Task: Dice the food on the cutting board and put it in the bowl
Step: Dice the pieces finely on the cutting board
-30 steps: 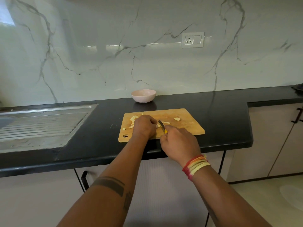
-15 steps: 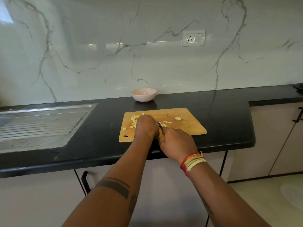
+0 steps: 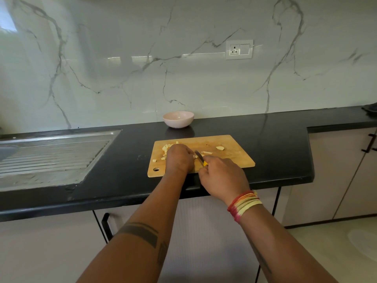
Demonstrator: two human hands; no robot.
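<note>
Between my hands, the knife (image 3: 199, 156) had lifted clear of the food (image 3: 206, 152); right hand (image 3: 223, 178) gripped its handle, left hand (image 3: 179, 158) pinned a piece — dicing unfinished.

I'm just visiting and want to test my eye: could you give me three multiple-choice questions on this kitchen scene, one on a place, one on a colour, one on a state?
1. Where is the bowl?
A. In the sink
B. On the counter behind the board
C. On the board

2. What colour is the knife handle?
A. Yellow
B. Blue
C. White

3. What is in the bowl?
A. Diced food
B. Water
C. Nothing visible

Answers:
1 B, it sits on the counter between the board and the wall.
2 A, yellow shows just above the right hand.
3 C, its inside looks bare; the food lies on the board by the left hand.
</note>
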